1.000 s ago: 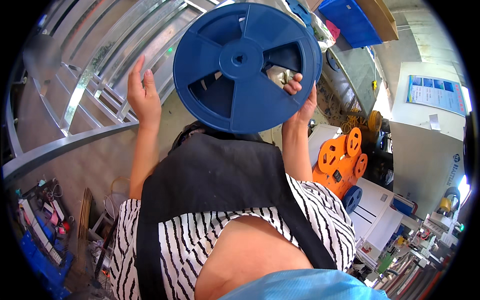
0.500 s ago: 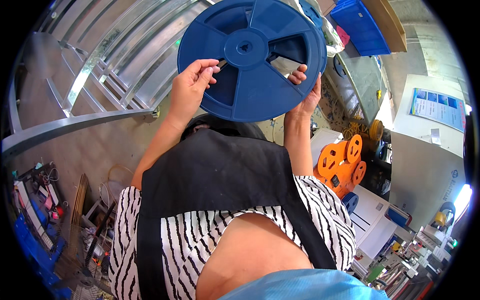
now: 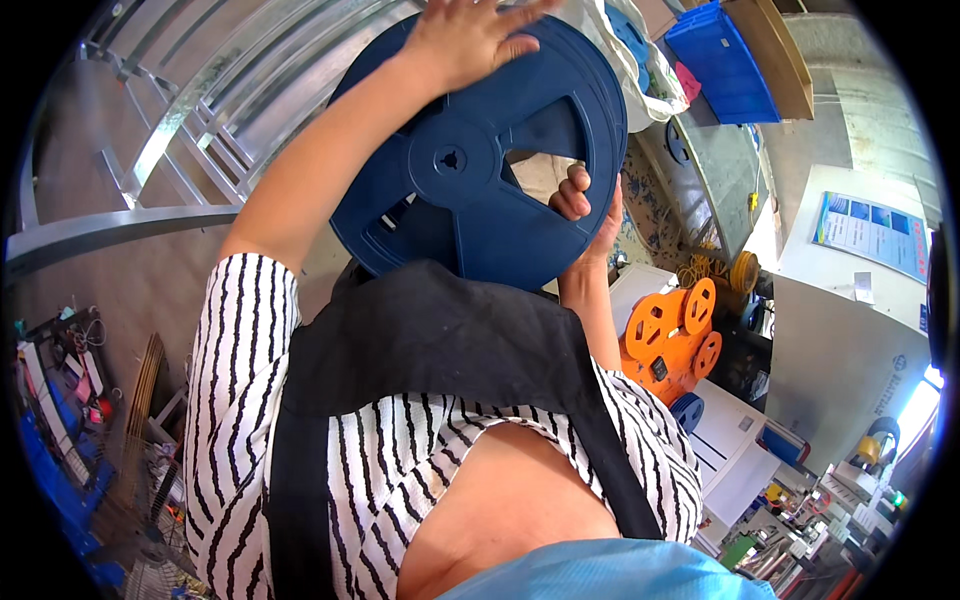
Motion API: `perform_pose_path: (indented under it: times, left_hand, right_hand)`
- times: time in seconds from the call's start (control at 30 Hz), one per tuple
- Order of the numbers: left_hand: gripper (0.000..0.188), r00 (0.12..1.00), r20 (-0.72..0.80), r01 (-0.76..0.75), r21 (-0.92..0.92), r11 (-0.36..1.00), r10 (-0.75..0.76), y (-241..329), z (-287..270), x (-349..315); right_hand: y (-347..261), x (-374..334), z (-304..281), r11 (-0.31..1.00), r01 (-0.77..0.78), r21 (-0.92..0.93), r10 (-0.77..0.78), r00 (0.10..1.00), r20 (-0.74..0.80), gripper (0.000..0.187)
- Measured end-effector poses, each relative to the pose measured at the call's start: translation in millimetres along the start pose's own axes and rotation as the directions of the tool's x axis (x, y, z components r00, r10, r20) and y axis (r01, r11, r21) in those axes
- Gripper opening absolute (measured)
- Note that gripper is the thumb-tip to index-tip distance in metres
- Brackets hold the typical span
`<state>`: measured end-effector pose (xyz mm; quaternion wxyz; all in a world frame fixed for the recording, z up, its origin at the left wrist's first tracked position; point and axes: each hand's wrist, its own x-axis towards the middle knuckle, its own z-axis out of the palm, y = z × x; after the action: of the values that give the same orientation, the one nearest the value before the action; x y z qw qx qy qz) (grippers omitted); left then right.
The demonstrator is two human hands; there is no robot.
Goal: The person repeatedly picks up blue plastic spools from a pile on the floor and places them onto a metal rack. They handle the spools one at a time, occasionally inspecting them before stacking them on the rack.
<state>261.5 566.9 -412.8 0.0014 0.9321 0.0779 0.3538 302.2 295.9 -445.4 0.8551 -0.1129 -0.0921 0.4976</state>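
A large dark blue plastic reel (image 3: 510, 230) with a central hub and cut-out windows stands tilted in front of my chest. My right hand (image 3: 588, 215) grips its right rim, with fingertips curled through a window. My left hand (image 3: 468, 42) reaches across the reel's upper face, its fingers spread and nothing held in them; whether it touches the reel I cannot tell. My left forearm hides the reel's upper left part.
Metal racking (image 3: 150, 165) stands at the left. To the right are orange reels (image 3: 652, 325), a white bag (image 3: 655, 105) with a blue reel inside, a blue crate (image 3: 725, 60) and a pale cabinet (image 3: 835, 340). Cluttered parts (image 3: 85, 400) lie at the lower left.
My left hand has moved up and across from the reel's lower left to its top, fingers opening out. The reel has shifted slightly left and down and turned, with my right hand still on it.
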Motion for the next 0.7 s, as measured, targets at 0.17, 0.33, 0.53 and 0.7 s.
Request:
perform_pose_path:
  times: [0.17, 0.33, 0.53, 0.7]
  left_hand:
    - [0.055, 0.951, 0.170, -0.228, -0.175, 0.958, 0.258, 49, -11, -24]
    - [0.070, 0.999, -0.045, 0.000, 0.077, 0.997, 0.004, -25, 28, 27]
    - [0.056, 0.967, 0.107, -0.212, -0.162, 0.964, 0.230, 48, 2, -19]
    - [0.056, 0.945, 0.327, -0.036, 0.171, 0.985, -0.022, 32, -16, -38]
  right_hand:
    - [-3, -11, 4, 0.994, 0.011, -0.105, -0.020, 0.997, -0.079, 0.047]
    - [-4, -7, 23, 0.975, -0.067, -0.210, 0.062, 0.998, -0.031, 0.046]
    - [-8, -15, 9, 0.982, -0.041, -0.183, 0.032, 0.998, -0.056, 0.048]
    - [-11, -17, 0, 0.990, 0.004, -0.140, -0.016, 0.996, -0.089, 0.048]
